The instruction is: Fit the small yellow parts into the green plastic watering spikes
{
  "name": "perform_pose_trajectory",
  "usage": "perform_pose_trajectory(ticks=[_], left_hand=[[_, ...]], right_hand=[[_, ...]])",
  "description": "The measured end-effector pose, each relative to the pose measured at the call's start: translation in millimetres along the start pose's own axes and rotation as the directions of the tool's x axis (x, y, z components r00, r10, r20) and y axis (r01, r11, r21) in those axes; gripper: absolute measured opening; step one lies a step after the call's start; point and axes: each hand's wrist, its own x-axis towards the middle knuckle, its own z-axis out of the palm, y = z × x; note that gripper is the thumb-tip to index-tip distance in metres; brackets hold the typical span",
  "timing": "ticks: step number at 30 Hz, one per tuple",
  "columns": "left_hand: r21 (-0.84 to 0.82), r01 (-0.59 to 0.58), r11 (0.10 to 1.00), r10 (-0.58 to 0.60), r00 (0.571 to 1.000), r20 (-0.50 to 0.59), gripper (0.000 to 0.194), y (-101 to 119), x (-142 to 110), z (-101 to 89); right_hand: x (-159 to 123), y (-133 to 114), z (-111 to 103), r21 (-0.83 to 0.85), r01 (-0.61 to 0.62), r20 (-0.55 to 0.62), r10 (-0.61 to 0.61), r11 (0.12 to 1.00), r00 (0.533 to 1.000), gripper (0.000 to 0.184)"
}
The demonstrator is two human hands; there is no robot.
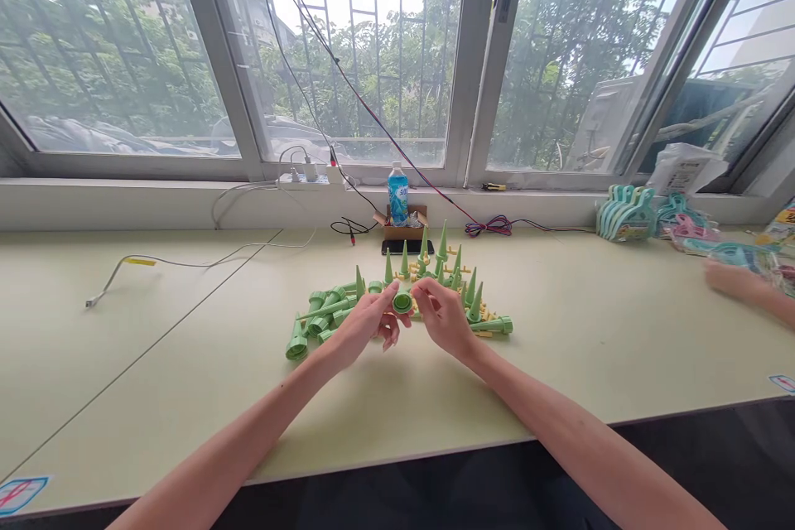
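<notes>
My left hand [366, 321] is closed round a green plant watering spike [402, 303], its round open end turned toward me. Close to the spike's right side is my right hand [445, 318], its fingers pinched together; whatever they hold, if anything, is hidden. Several green spikes [327, 312] lie in a heap left of my hands. Behind and to the right, more spikes [441, 243] stand point up. Small yellow valve pieces [490, 316] are scattered among them.
A blue bottle [398, 195] and a small cardboard box [403, 233] stand behind the spikes, with a black phone [407, 248] before them. Cables [490, 225] run along the back. At the right, another person's hand [726, 277] is near pastel hangers [626, 213].
</notes>
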Motion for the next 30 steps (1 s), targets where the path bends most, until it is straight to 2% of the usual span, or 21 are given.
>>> perform_pose_trajectory(ticks=[12,20,26,30], left_hand=[[0.073,-0.102,0.992,0.102,0.995,0.007,0.041,-1.0,-0.4,-2.1],[0.23,-0.165,0.959,0.18,0.983,-0.045,0.035,5.0,-6.2,2.8],[0.358,-0.231,0.905,0.269,0.961,-0.059,0.034,3.7,-7.2,3.7],[0.414,-0.31,0.856,0.368,0.927,-0.066,0.028,-1.4,-4.7,2.7]], right_hand=[[0.6,1.0,-0.3,-0.037,-0.02,-0.005,0.02,0.999,1.0,0.03],[0.7,2.3,-0.7,-0.045,-0.015,-0.011,0.015,0.999,1.0,0.028],[-0.1,2.8,-0.8,-0.059,-0.047,-0.008,0.047,0.997,0.999,0.029],[0.4,2.3,-0.8,-0.048,-0.053,-0.003,0.053,0.997,0.999,0.029]])
